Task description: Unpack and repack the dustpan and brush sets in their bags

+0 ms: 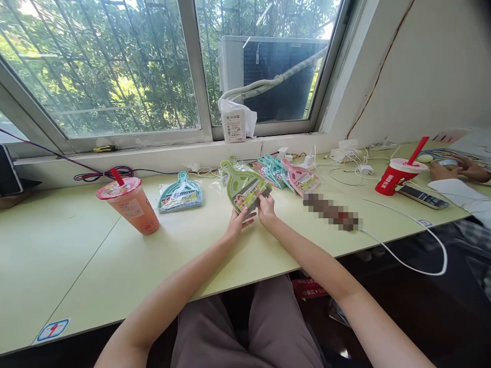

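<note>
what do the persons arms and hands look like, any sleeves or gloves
The left hand and right hand are bare, with no gloves. The forearms have no sleeves, and no watch or bracelet shows. Grey-brown trousers show below.

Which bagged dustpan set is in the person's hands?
The green dustpan set, gripped by the left hand and right hand. The blue set, teal set and pink set lie on the desk, untouched.

green dustpan set [244, 186] | clear plastic wrap (label showing) | tilted
</note>
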### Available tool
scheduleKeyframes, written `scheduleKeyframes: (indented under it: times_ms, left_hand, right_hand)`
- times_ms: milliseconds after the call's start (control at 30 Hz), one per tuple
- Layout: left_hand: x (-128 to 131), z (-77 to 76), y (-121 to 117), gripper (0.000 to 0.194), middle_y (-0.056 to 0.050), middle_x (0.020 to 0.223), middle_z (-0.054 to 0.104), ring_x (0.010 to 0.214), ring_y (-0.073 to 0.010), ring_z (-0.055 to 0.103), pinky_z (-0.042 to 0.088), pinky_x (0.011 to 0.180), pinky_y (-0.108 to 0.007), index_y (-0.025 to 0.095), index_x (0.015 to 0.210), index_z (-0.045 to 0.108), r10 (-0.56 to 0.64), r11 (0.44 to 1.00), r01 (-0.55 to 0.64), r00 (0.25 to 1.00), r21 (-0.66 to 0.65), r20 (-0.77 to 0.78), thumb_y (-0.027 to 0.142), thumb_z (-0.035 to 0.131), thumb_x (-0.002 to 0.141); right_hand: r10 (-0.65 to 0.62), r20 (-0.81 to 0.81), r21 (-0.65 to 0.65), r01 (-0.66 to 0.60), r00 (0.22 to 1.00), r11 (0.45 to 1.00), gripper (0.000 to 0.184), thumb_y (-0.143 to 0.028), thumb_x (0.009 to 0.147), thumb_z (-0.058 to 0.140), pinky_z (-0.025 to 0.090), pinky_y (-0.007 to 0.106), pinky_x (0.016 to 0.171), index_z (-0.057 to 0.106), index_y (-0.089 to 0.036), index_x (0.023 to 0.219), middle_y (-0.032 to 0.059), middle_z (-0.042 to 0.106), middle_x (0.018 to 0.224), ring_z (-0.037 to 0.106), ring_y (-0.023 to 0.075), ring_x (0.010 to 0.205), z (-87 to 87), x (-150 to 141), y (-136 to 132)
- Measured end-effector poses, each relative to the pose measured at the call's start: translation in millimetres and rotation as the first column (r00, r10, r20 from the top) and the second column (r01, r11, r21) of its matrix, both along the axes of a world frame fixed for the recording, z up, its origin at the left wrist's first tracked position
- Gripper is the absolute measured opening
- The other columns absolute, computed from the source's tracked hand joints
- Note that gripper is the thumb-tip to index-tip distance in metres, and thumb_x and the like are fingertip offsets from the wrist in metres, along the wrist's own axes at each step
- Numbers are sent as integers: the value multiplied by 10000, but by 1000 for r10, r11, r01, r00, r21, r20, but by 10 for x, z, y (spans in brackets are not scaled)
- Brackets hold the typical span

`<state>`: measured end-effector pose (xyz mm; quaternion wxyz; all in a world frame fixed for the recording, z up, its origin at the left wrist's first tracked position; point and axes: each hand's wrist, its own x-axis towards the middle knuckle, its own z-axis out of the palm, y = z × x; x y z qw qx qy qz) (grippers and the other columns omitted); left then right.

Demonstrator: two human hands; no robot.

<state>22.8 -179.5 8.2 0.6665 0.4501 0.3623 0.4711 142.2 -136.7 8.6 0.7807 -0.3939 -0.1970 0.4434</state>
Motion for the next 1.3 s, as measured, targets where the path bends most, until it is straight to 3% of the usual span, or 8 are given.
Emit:
scheduleKeyframes:
  times_ms: [100,233,333,433,567,900,1167,1300]
  left_hand:
    - [-99,60,95,482,-84,1271,607,1170,-261,589,490,938,-407,254,1130,492,91,994,-91,996,65,-11,499,678,758]
    - [-197,82,166,571,-81,1216,623,1141,-255,596,495,946,-394,233,1158,477,221,950,-238,970,203,103,452,741,702]
    - [-94,-1,91,595,-90,1201,628,1111,-255,617,499,941,-393,226,1166,472,342,917,-364,928,160,149,453,757,696]
    - [55,-64,-28,573,-106,1232,620,972,-241,683,535,861,-407,237,1171,447,221,970,-231,968,74,117,490,726,739]
    - [79,-31,-52,537,-138,1211,630,817,-211,712,558,783,-377,205,1160,439,93,990,-99,994,99,63,468,702,773]
    - [-103,-129,197,266,-133,1147,628,842,-202,686,611,733,-410,148,1044,491,324,942,-331,941,60,96,245,605,825]
    - [-159,-64,217,429,-131,1133,634,776,-199,700,614,695,-390,165,1082,470,352,911,-370,928,183,126,444,651,811]
    - [-201,11,186,550,-143,1156,643,691,-187,704,597,666,-365,171,1136,449,286,919,-297,955,260,78,530,662,778]
  right_hand:
    - [-4,5,17,3,1000,1000,497,-314,575,793,559,316,784,587,-210,1016,74,699,1080,656,207,969,23,-45,-31]
    - [38,59,43,-40,998,998,502,-334,591,790,568,331,782,589,-191,1028,82,698,1082,658,214,967,-6,-179,-58]
    - [-28,81,49,24,996,999,463,-316,588,781,564,330,798,596,-178,989,70,708,1019,664,207,937,-46,-227,-39]
    - [-118,67,43,115,991,992,409,-317,628,746,563,326,803,593,-181,982,57,709,985,673,195,907,-52,-173,-3]
    - [-112,39,43,110,993,993,397,-304,681,711,568,321,797,582,-186,1038,63,705,1012,677,189,904,-16,-87,13]
    - [136,65,13,-137,989,991,333,-255,773,636,570,308,842,521,-261,1085,4,674,1101,666,141,958,-129,-248,-37]
    - [331,50,103,-334,942,937,358,-114,691,625,564,308,880,518,-241,1008,-12,691,962,676,147,922,21,-228,-99]
    - [347,74,137,-355,935,925,396,-81,651,652,557,300,893,526,-239,991,-18,687,954,672,151,942,57,-194,-102]
